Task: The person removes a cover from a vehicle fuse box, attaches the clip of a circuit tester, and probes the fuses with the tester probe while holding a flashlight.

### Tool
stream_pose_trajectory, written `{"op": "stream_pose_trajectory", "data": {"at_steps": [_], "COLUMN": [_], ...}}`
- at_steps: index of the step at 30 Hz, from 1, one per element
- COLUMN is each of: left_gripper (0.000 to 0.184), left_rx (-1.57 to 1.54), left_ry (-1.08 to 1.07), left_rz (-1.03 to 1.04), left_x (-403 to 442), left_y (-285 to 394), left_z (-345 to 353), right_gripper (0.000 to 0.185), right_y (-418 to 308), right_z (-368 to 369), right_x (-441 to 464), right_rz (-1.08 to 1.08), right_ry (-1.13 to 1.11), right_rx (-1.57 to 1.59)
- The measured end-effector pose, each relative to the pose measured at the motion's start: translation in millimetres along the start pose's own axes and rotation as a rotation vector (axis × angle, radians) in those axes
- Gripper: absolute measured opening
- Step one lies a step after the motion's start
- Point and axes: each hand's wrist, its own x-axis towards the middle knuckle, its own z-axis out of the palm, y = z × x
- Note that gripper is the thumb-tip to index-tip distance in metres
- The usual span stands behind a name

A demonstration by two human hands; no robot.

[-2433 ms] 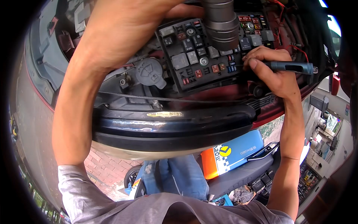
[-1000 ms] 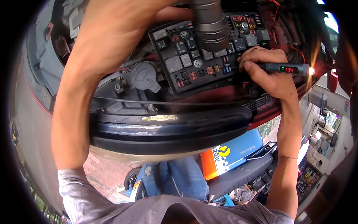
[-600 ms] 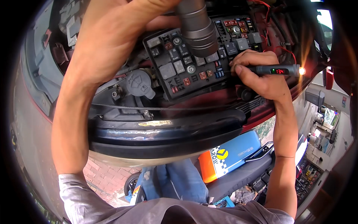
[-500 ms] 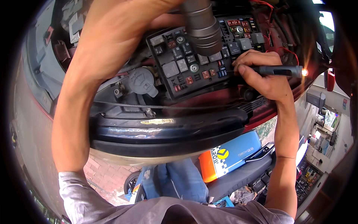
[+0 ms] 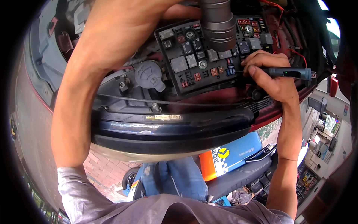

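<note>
Brick paving (image 5: 100, 164) and a parked two-wheeler with a blue-and-orange box (image 5: 238, 153) form the backdrop as a person leans into a vehicle's engine bay, a fuse box (image 5: 209, 81) uncovered ahead. In the right hand (image 5: 274, 76) is a slim dark tester (image 5: 291, 72), thumb and fingers curled closed around its front end in a pen-like grip. The tool's body juts out to the hand's right, its clear tail end farthest away, while the thin probe pokes out on the left, close to a cluster of blue fuses (image 5: 231, 70); whether metal meets metal is too fine to tell. Light and stiff, by the look of its casing, the tester is probably best held near the front, where fingers can steer the point; the smooth barrel might slip in an oily grip, and the fine probe looks like the part to spare from bending. The left hand (image 5: 130, 26) reaches across the top of the scene, beside a dark ridged cylinder (image 5: 218, 26) (a flashlight, by its shape) that hangs over the relays; its fingertips run out of view, so how tightly they close, and on what, cannot be told.
</note>
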Motion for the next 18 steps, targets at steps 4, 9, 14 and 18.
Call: {"op": "stream_pose_trajectory", "data": {"at_steps": [4,9,14,18], "left_gripper": [0.048,0.048,0.049,0.052], "left_rx": [-0.079,-0.001,-0.033,-0.030], "left_ry": [-0.050,-0.028,-0.025,-0.040], "left_rz": [-0.070,0.024,-0.071,-0.034], "left_x": [2,1,2,2], "left_y": [7,-4,9,7], "left_z": [-8,-5,-5,-7], "right_gripper": [0.014,0.013,0.013,0.013], "right_y": [0,0,0,1], "right_z": [0,0,0,0], "right_x": [0,0,-1,-1], "right_rz": [0.003,0.002,0.022,0.010], "right_ry": [-0.008,-0.007,-0.006,-0.009], "right_rx": [0.001,-0.021,-0.004,-0.014]}}
